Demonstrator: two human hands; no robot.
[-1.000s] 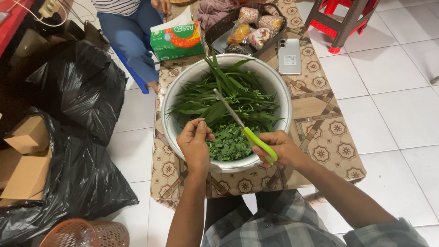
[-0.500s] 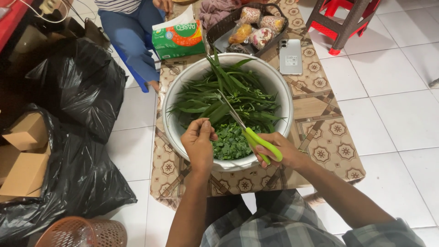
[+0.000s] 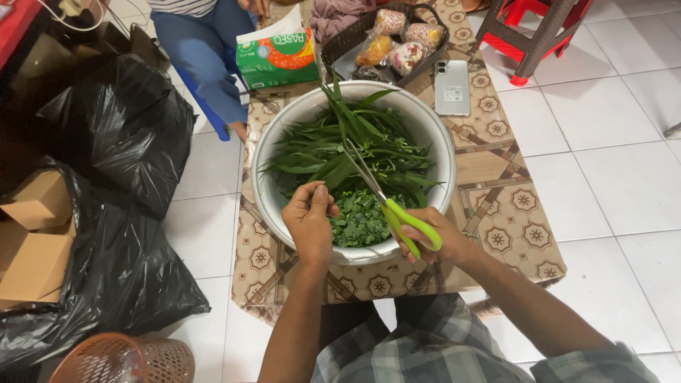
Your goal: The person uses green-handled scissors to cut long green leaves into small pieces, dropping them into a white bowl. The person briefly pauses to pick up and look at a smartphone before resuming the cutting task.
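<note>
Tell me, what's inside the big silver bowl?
Inside the big silver bowl lie long green leaves and a pile of chopped green bits. The scissors poke in too. The bowl's bottom is covered by the greens, so it cannot be seen.

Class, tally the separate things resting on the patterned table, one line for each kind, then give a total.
Large round metal basin of green leaves: 1
Green-handled scissors held over it: 1
Silver rectangular phone: 1
Dark woven basket of wrapped snacks: 1
Green-and-orange tissue pack: 1
Total: 5
</note>
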